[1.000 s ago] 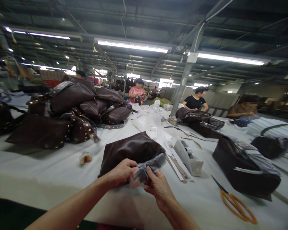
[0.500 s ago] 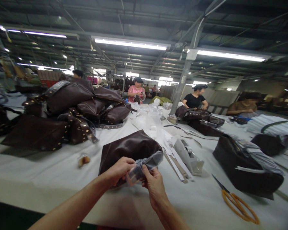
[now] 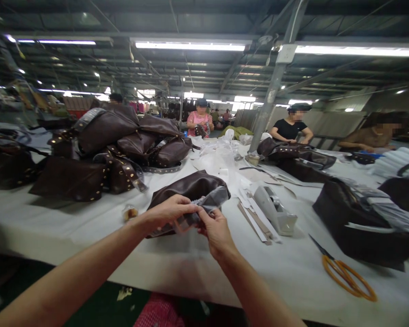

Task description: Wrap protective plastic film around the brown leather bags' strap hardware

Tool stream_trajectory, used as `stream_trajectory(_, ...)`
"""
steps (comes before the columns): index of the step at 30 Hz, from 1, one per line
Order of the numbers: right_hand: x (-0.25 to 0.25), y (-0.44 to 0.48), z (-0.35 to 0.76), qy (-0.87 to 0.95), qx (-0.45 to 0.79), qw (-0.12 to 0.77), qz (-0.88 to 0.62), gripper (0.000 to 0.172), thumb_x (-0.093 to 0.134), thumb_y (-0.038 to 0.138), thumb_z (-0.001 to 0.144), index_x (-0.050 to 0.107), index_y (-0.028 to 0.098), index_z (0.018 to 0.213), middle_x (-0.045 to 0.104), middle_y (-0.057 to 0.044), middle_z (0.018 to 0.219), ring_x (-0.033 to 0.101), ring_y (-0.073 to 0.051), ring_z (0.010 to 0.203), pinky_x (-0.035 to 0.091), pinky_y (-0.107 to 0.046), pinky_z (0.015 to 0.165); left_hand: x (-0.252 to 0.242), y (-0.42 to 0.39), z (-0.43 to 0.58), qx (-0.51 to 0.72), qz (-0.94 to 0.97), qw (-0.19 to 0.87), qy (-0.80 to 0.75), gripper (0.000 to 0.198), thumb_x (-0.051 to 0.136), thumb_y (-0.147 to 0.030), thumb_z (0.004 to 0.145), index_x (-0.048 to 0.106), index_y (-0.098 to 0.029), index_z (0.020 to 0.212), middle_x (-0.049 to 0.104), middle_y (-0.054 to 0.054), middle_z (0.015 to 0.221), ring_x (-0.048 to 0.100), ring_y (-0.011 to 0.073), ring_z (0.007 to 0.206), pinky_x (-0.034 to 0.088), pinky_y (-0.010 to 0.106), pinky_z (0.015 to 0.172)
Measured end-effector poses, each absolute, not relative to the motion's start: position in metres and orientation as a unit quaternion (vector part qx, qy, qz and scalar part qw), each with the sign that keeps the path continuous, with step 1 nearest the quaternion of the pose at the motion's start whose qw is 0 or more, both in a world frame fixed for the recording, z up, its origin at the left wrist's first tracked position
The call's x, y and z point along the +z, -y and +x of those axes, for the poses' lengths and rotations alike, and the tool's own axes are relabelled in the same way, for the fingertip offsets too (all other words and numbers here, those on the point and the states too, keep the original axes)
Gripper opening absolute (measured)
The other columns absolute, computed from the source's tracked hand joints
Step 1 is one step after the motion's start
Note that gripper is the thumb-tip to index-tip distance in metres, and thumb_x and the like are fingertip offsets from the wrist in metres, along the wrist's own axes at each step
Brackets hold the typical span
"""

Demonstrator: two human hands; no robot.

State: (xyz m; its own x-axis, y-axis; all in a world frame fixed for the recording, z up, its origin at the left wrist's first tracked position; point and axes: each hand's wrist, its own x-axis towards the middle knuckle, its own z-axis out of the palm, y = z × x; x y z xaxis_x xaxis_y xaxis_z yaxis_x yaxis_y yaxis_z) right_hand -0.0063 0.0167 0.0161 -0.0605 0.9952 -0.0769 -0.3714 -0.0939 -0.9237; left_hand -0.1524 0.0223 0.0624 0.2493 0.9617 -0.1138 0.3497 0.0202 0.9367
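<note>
A dark brown leather bag lies on the white-covered table directly in front of me. Clear plastic film wraps the bag's strap, which runs across its near side. My left hand is closed, pinching the wrapped strap between thumb and fingers. Close against it, my right hand also pinches the strap, its thumb pointing up and to the left. Fingertips of the two hands nearly meet, and the held part is partly hidden behind them. A loose end of film hangs blurred below the hands.
Brown bags are heaped at the left. To the right stand a grey tape dispenser, paper strips, orange-handled scissors and another dark bag. A small tape roll lies left of my bag. Co-workers sit across the table.
My hands have come closer together on the strap, the left moving toward the right. The camera view has shifted, showing more floor beneath the table edge. Both hands still hold the strap.
</note>
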Motion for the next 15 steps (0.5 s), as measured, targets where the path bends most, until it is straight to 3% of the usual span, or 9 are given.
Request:
stream_trajectory(7,0.046,-0.034,-0.009,0.317,0.708,0.517,-0.362,0.037,0.084,0.031,0.061,0.060,0.016,0.084,0.068,0.002,0.061,0.061,-0.010,0.047,0.043,-0.016,0.040,0.087,-0.049,-0.162,0.286,0.638,0.466,-0.543,0.050,0.066,-0.062,0.066,0.064,-0.012,0.071,0.057,0.000,0.053,0.044,0.0095,0.043,0.031,0.021,0.042)
stream_trajectory(15,0.058,-0.060,0.003,0.293,0.709,0.560,-0.311,0.028,0.081,0.020,0.068,0.055,0.017,0.079,0.067,0.003,0.059,0.064,-0.011,0.048,0.050,-0.016,0.041,0.113,-0.079,-0.153,0.237,0.708,0.423,-0.513,0.054,0.061,-0.067,0.070,0.065,-0.013,0.076,0.053,-0.003,0.053,0.040,0.0081,0.043,0.026,0.021,0.040)
